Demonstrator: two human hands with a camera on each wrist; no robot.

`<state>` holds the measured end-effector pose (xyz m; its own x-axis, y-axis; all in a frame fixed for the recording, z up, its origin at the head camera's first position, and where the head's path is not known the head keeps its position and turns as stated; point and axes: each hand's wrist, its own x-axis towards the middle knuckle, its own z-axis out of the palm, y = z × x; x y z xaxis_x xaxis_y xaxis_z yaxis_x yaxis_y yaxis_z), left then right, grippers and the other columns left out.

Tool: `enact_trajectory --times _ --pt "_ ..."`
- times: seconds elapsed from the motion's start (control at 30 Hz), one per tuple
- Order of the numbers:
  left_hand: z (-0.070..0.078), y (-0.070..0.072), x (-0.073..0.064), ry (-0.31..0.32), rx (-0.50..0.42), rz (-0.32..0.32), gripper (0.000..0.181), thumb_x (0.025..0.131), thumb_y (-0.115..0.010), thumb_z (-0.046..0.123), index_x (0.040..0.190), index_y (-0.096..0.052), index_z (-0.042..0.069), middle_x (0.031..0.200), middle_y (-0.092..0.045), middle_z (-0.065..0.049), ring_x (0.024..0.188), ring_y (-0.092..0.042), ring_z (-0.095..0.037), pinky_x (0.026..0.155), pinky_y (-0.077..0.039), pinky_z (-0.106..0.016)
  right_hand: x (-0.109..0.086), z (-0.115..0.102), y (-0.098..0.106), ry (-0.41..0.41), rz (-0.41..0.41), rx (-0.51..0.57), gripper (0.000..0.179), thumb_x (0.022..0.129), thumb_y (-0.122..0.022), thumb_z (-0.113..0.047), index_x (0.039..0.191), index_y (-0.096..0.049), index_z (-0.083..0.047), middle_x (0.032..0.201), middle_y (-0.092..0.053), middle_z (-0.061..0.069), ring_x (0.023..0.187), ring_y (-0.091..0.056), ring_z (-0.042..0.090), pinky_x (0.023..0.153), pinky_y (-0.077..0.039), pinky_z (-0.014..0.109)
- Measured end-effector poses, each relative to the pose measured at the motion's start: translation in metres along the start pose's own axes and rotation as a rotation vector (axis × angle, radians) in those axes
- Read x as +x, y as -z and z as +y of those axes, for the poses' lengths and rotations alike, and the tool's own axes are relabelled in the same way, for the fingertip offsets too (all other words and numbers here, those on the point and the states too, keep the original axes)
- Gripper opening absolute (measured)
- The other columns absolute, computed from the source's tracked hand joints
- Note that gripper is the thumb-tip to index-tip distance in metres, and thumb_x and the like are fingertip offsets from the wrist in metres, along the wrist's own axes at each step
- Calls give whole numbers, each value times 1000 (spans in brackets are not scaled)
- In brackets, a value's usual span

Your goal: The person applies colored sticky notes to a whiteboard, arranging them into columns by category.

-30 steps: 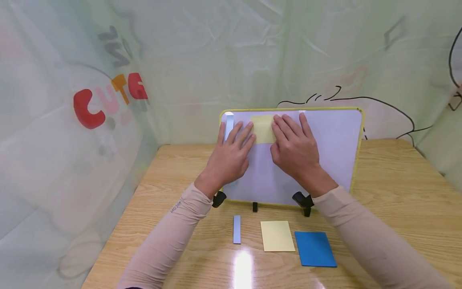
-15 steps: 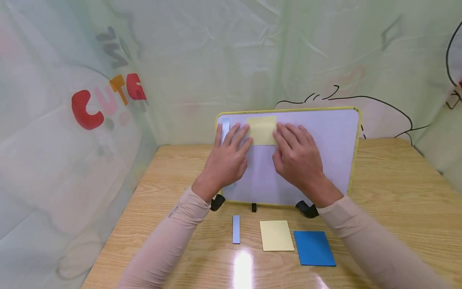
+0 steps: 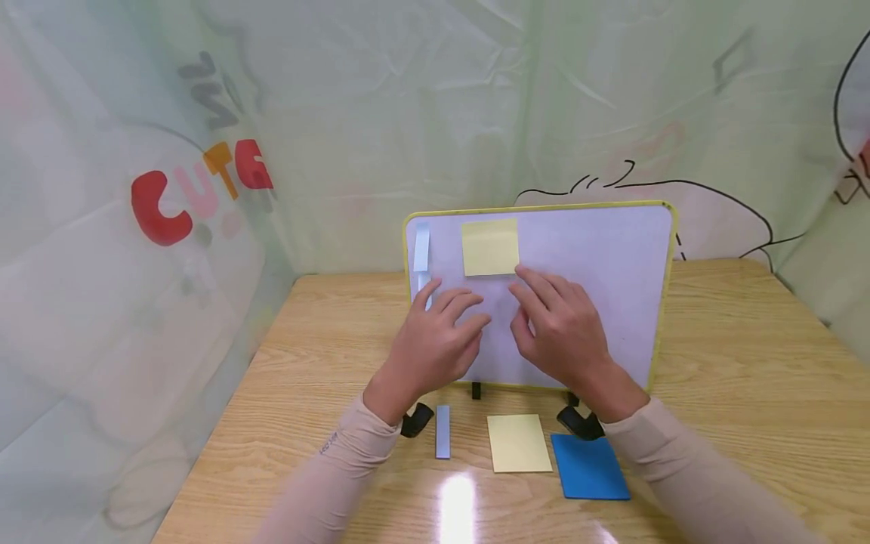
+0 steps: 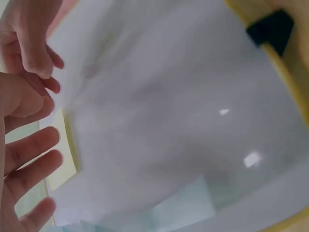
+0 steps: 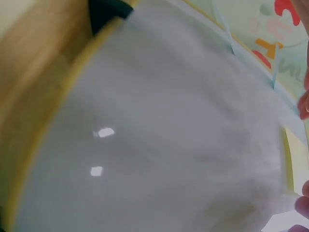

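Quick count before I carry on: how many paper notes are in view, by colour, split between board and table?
Light-blue strips on the whiteboard: 2
Yellow note on the whiteboard: 1
Light-blue strip on the table: 1
Yellow square on the table: 1
Dark-blue square on the table: 1
Total: 6

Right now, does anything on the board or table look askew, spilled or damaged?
Nothing looks spilled or damaged. On the whiteboard, the pale blue strips look slightly odd: they stick out at one end rather than lying flat.
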<state>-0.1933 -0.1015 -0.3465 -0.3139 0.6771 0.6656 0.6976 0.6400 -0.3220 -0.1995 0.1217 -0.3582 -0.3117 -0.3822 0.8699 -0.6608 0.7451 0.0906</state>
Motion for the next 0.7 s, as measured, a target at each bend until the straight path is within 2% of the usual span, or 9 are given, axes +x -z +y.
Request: enact_trajectory --times 0.2,0.4,0.57,0.7 --pt "24 -4 -17 10 -81 -3 16 89 -67 21 101 -78 18 112 -69 -2 106 -64 -19 97 -47 -40 -14 -7 3 -24 -19 81 30 85 -57 -7 108 -71 5 118 -68 21 94 -66 41 73 -56 53" --pt "45 -12 -35 53 -165 -99 17 92 -65 21 102 -78 20 112 -69 1 105 -65 -16 95 -48 -35 -27 -13 3 -44 -32 133 28 85 -57 -8 105 -72 4 113 -69 19 91 -67 38 72 -57 51" --pt "51 -16 -46 109 -291 -174 17 94 -65 22 103 -78 20 110 -69 3 102 -65 -13 91 -51 -32 -40 -18 5 -61 -103 177 26 83 -62 -8 104 -73 3 108 -70 16 92 -68 33 72 -58 47" --pt "52 -18 -50 108 -351 -196 14 94 -67 22 101 -78 19 106 -69 5 97 -65 -12 83 -53 -31 -49 -20 6 -74 -151 203 26 82 -64 -8 104 -74 0 104 -71 13 91 -69 30 69 -58 45"
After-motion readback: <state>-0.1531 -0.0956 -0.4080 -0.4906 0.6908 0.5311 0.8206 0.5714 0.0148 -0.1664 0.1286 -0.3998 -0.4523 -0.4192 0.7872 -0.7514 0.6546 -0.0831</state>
